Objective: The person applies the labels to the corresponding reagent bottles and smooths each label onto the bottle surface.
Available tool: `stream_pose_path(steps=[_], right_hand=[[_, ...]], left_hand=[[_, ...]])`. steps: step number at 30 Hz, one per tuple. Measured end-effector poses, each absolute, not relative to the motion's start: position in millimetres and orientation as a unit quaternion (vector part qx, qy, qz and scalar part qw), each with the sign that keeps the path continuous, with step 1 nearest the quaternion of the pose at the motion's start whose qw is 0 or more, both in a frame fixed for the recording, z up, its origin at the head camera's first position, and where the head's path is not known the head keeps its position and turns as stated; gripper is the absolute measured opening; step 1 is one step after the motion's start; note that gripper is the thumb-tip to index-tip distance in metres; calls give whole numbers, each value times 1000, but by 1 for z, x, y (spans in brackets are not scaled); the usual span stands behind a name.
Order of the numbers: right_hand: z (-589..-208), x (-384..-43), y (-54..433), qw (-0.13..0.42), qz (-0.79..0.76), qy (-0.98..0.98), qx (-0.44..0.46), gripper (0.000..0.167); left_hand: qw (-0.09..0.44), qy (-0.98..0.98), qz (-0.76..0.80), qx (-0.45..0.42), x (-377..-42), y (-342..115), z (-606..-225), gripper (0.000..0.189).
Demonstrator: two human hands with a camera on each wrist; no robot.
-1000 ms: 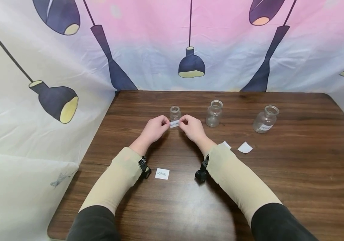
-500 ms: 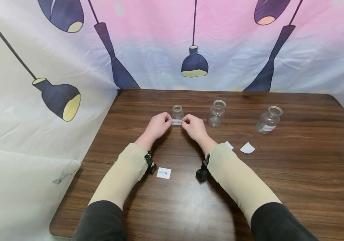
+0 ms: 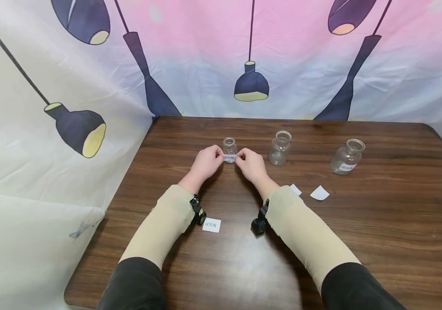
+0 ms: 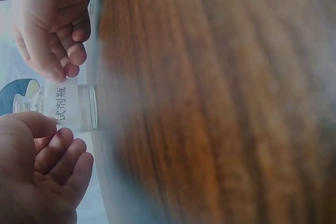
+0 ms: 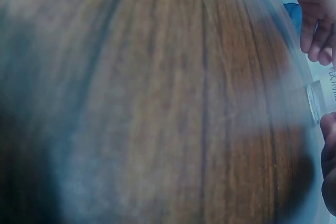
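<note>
A small clear glass bottle [image 3: 229,144] stands upright at the back of the table. Across its front lies a white label [image 3: 230,157] printed with dark characters, held level. My left hand [image 3: 206,163] pinches the label's left end between thumb and forefinger. At the other end, my right hand [image 3: 251,165] pinches it likewise. In the left wrist view the label [image 4: 62,99] lies over the bottle's side, above the glass base [image 4: 93,107]; whether it sticks fully I cannot tell. The right wrist view catches just the bottle base [image 5: 315,100] and parts of both hands.
To the right stand a larger clear bottle [image 3: 280,148] and a labelled clear bottle [image 3: 347,157]. Two white paper pieces lie nearer, one blank [image 3: 319,193] and one [image 3: 295,189] partly behind my right sleeve. A printed label [image 3: 211,224] lies by my left wrist camera.
The label, tilted and just in front of the small bottle a second ago, is now level across the bottle's front. Both hands shifted slightly with it; the head view moved a little.
</note>
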State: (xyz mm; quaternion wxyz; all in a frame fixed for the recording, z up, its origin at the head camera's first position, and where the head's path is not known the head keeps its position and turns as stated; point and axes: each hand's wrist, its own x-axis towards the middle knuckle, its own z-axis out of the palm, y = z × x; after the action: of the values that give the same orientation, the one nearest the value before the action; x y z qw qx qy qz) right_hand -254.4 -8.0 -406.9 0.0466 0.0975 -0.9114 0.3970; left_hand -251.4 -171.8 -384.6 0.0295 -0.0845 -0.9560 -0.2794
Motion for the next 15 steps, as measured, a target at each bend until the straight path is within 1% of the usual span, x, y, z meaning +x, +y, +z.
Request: stream_pose_path(steps=[15], right_hand=[[-406, -257, -8, 26, 403, -911, 84, 15]], left_hand=[[39, -950, -300, -73, -253, -173, -387, 12]])
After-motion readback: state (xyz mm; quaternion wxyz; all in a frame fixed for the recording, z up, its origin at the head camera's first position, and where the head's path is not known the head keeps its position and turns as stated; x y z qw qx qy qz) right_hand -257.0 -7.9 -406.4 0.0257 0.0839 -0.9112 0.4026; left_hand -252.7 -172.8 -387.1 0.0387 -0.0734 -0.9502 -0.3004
